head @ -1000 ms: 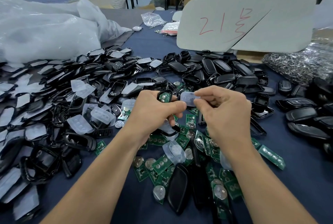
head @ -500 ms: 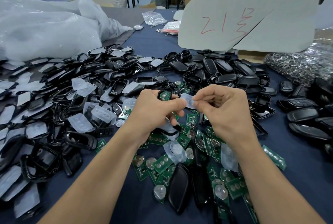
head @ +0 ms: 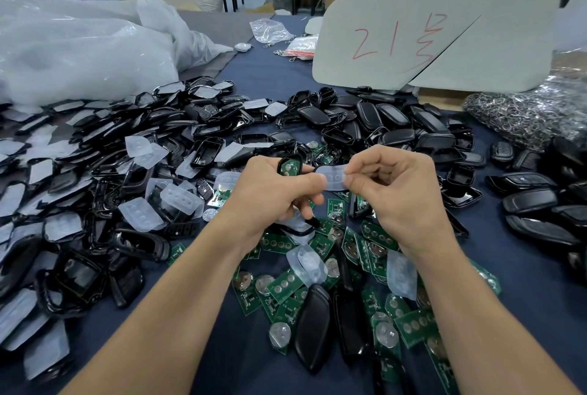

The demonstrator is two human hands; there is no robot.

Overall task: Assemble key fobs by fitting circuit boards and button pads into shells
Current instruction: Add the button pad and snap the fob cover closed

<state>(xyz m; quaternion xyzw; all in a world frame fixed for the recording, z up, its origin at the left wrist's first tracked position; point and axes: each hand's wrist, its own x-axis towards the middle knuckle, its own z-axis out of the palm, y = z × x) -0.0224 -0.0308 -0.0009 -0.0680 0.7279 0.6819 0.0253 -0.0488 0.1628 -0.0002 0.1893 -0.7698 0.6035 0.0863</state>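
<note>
Now the right hand (head: 397, 194) pinches the clear button pad (head: 333, 177) in mid-air above the circuit boards (head: 281, 287); the left hand (head: 273, 199) grips a black shell (head: 280, 167), thumb on the pad's other end.

Bright, even overhead light; edges bowed, far background soft

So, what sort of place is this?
Probably a small assembly workshop or factory: heaps of black shells, loose green circuit boards and bulk plastic sacks on a long table, while the left hand and right hand pinch a button pad.
</note>
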